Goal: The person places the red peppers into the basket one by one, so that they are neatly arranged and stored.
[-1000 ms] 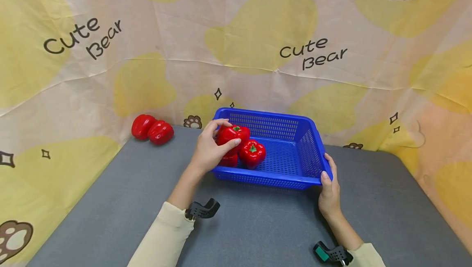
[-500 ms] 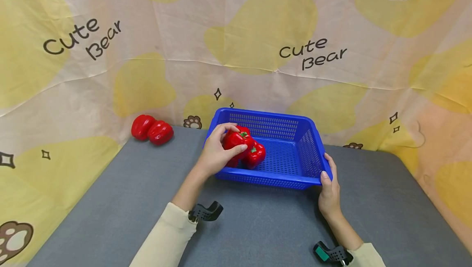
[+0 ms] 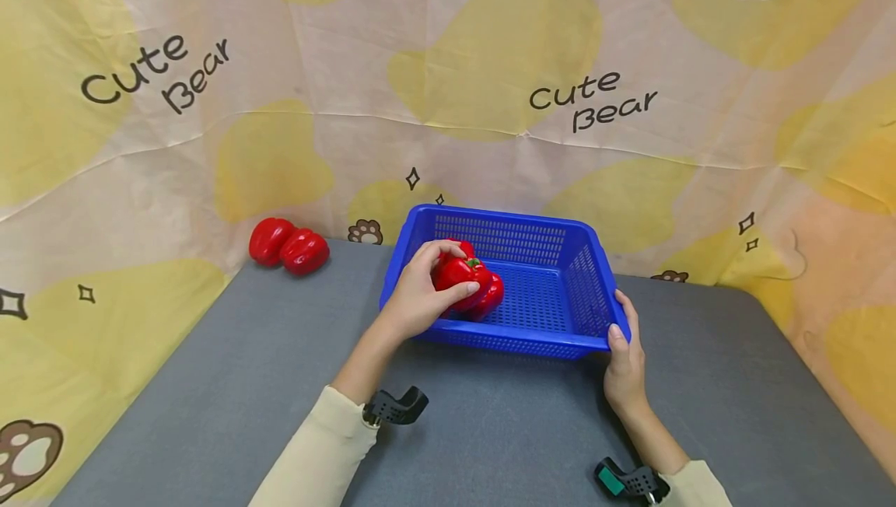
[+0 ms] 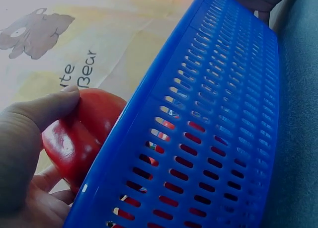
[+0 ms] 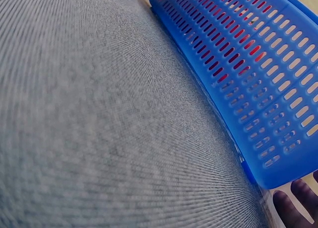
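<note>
**Red pepper (image 3: pixel 456 277) was held in the blue basket (image 3: pixel 532 340)**

The left hand (image 3: pixel 418 295) had its grip clamped on the pepper at the basket's left end, the fruit partly above the rim. Further peppers (image 3: pixel 494 295) lay just beside it, partly hidden. The right hand (image 3: pixel 625 365) kept its grip clamped on the basket's right end. Two loose peppers (image 3: pixel 305 251) sat together on the grey worktop (image 3: pixel 518 429), to the left.
</note>
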